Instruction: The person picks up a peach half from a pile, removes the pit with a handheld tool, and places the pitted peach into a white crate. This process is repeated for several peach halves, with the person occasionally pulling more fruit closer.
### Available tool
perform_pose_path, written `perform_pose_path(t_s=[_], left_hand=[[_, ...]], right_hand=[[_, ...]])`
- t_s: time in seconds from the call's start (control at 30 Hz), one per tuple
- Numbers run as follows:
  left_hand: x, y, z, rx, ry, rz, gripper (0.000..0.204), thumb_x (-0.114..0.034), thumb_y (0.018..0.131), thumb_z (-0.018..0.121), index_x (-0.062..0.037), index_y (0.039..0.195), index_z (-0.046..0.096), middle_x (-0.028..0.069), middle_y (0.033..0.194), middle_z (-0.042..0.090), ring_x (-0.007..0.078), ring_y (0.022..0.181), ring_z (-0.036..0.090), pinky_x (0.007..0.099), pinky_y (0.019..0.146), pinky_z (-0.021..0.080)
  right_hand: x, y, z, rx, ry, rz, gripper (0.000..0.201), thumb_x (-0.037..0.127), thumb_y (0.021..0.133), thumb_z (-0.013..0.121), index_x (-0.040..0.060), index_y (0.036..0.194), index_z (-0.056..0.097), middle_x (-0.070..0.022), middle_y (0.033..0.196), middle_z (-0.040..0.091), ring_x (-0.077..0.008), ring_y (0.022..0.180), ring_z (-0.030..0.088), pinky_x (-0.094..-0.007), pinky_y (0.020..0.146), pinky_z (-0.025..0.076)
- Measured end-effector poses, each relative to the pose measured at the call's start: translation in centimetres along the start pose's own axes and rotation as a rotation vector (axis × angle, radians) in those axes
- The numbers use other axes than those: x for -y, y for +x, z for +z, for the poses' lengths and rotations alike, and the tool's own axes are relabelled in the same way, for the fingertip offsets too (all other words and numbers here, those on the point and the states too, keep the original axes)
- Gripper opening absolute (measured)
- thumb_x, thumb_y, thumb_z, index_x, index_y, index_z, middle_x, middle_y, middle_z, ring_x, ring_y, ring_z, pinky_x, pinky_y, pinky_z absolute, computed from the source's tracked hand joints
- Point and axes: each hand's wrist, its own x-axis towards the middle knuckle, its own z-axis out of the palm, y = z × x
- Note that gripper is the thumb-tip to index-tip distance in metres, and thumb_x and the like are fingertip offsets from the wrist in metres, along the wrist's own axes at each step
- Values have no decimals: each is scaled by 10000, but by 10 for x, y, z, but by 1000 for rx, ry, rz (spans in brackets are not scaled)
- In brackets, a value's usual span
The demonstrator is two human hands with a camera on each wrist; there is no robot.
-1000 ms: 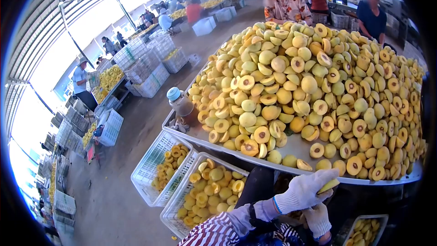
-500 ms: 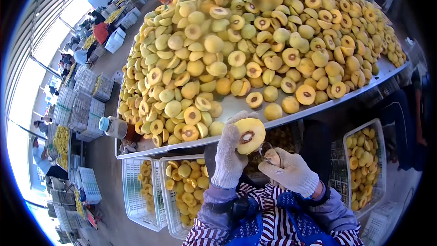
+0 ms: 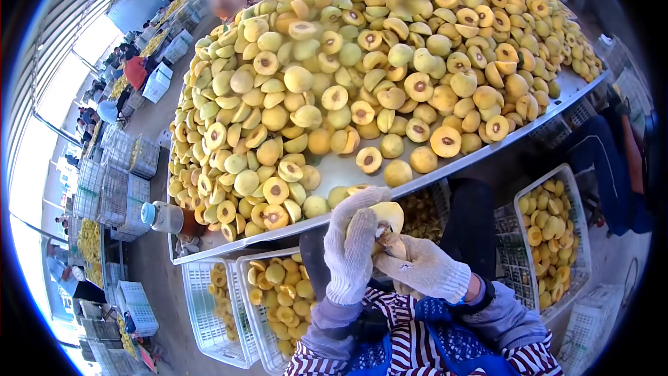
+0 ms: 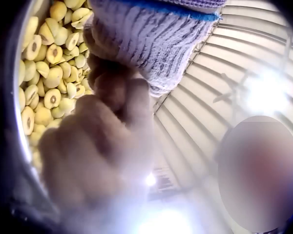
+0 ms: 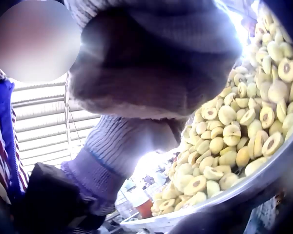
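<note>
Both hands wear pale knit gloves and meet in front of the table edge in the head view. My left hand [image 3: 353, 244] holds a yellow peach half [image 3: 390, 214], its fingers behind and around it. My right hand [image 3: 424, 264] grips a small pitting tool close against the cut face; fingers and glove hide most of the tool. On the metal table [image 3: 327, 221] lies a large heap of halved peaches [image 3: 299, 118], many with brown stones in the cut face. Both wrist views show the gloves dark or blurred.
White crates of peach halves [image 3: 240, 268] stand below the table at the left, another crate [image 3: 583, 237] at the right. A lidded bottle [image 3: 163, 217] sits at the table's left corner. A person's legs [image 3: 605, 174] are at the right; other people work behind.
The view has swung down and right. The left hand, raised with a peach half a second ago, has turned and met the right hand. The tool's metal loop, visible half a second ago, is now hidden.
</note>
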Motion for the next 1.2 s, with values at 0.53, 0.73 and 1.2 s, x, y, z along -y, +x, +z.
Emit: perform_pose_path(t_s=[0.53,0.73,1.2], left_hand=[[-10,12,-6,244,136,176,365,-257,979,598,28,1206,623,173,1179,670,236,1025,664,320,884,532],[0,12,-9,406,-86,149,633,-539,948,582,26,1231,605,182,1143,671,236,971,674,336,823,559],[-2,2,20,278,-272,7,687,-598,969,482,42,1175,626,174,1097,680,237,955,680,352,840,543]], right_hand=[[-12,-3,-22,450,519,174,264,298,951,605,49,862,618,27,545,505,-56,405,440,-222,373,321],[-23,-7,-15,526,692,189,306,307,975,582,60,795,566,22,493,448,-66,332,376,-232,310,275],[-41,-9,-13,590,939,69,306,277,1015,520,31,835,546,22,451,409,-93,298,378,-255,284,315]])
